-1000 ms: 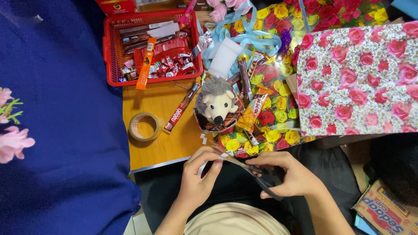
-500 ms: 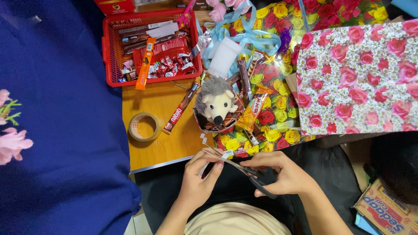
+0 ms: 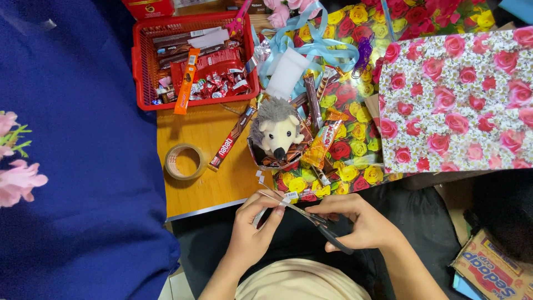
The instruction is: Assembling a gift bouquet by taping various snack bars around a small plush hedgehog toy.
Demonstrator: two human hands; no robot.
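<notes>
Head view looked straight down at my lap and the table edge. My right hand (image 3: 361, 222) was wrapped around the dark handles of the scissors (image 3: 313, 219), blades slightly parted and pointing left toward my other hand. My left hand (image 3: 255, 225) pinched a thin clear strip (image 3: 272, 195), looked like tape, though I couldn't be sure, right at the blade tips, just off the table's (image 3: 205, 189) near edge. So both hands were closed on something, neither one loose.

On the wood just above sat a tape roll (image 3: 185, 161), with a long brown candy bar (image 3: 230, 139) lying diagonally beside it. Next to that, a plush hedgehog (image 3: 276, 130) stood in a little nest of snack wrappers, resting on flowery wrapping paper (image 3: 355, 161) with yellow and red roses. A red basket (image 3: 145, 66) full of candy sat at the far side, with an orange bar (image 3: 186, 80) hanging over its front rim. A rose-print box (image 3: 461, 100) took up the right side, and blue cloth (image 3: 78, 150) covered everything on the left, pink flowers (image 3: 16, 172) poking in at the edge.
</notes>
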